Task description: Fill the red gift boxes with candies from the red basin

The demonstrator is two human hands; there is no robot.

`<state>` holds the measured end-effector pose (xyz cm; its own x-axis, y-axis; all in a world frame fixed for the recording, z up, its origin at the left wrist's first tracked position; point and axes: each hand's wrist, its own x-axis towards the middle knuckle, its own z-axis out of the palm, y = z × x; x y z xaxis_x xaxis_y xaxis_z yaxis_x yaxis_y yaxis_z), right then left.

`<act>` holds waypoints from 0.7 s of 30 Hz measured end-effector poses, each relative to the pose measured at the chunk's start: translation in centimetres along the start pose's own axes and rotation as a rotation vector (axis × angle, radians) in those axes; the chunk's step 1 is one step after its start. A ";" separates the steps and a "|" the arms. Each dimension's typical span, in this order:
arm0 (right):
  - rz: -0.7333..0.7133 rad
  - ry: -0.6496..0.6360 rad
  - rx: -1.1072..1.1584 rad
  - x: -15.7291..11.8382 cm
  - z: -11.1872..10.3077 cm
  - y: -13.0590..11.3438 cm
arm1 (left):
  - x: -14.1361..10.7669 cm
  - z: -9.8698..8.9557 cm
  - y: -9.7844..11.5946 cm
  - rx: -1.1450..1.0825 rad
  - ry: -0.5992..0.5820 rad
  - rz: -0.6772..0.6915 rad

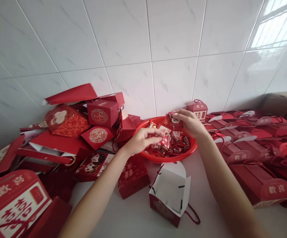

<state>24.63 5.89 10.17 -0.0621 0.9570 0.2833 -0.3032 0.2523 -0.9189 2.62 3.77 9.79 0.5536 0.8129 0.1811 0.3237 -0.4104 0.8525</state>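
A red plastic basin [143, 157] full of wrapped candies [178, 140] stands against the wall. My left hand [143, 140] is over its near left side, fingers closed on a red candy packet with pale dots [165, 141]. At the basin's far right, my right hand [186, 121] pinches a dark red candy packet [174, 120] with printed writing. In front of the basin sits an open gift box [168, 195], white inside, with a dark red cord handle [194, 216] lying at its right. Nothing shows on the visible part of its floor.
Red gift boxes [99, 135] lie in a loose heap on the left. Rows of closed red boxes [247, 152] fill the right. One small box [197, 110] stands behind the basin. A brown carton [279, 107] is at the far right, and a tiled wall [128, 43] rises behind.
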 end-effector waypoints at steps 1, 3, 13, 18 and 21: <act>-0.017 -0.060 -0.043 -0.7 0.4 -0.7 | -1.1 0.3 0.6 -0.006 -0.075 0.033; -0.033 -0.173 -0.140 -2.0 1.0 -2.1 | -3.2 0.9 1.6 0.065 -0.172 0.098; -0.123 -0.865 -0.636 -7.0 3.1 -6.0 | -7.9 2.3 2.2 0.526 -0.254 -0.038; -0.093 -1.099 -0.846 -7.7 4.2 -5.3 | -8.0 1.8 1.1 0.406 -0.239 -0.062; -0.073 -1.130 -0.938 -7.9 4.8 -4.2 | -8.1 1.5 1.1 0.406 -0.299 -0.096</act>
<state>21.82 -3.43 13.12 -0.9020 0.4315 -0.0103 0.3487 0.7144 -0.6067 -0.35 -3.90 8.51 0.6826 0.7256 -0.0872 0.6231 -0.5155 0.5882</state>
